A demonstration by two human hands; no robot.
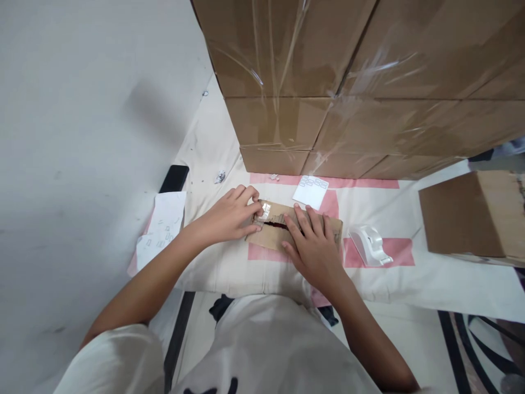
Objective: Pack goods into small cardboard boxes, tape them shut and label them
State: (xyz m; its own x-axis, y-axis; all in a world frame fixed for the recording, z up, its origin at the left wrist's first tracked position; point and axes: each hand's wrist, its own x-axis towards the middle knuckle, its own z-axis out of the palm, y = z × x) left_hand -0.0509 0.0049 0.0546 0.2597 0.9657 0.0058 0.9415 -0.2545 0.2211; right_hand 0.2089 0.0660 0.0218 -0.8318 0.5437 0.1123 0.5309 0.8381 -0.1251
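A small brown cardboard box lies in front of me on the cloth, its two top flaps meeting at a dark, ragged gap. My left hand is curled around the box's left end, with fingers bent at the edge beside a shiny piece of clear tape. Spread flat over the right part of the flaps, my right hand presses down with fingers apart. Just behind the box lies a white paper with drawn shapes. A white tape dispenser rests to the right of my right hand.
Large taped cartons stand stacked at the back. Another cardboard box is at the right. On the left, by the wall, are a black phone and papers. Crumpled foil lies behind my left hand.
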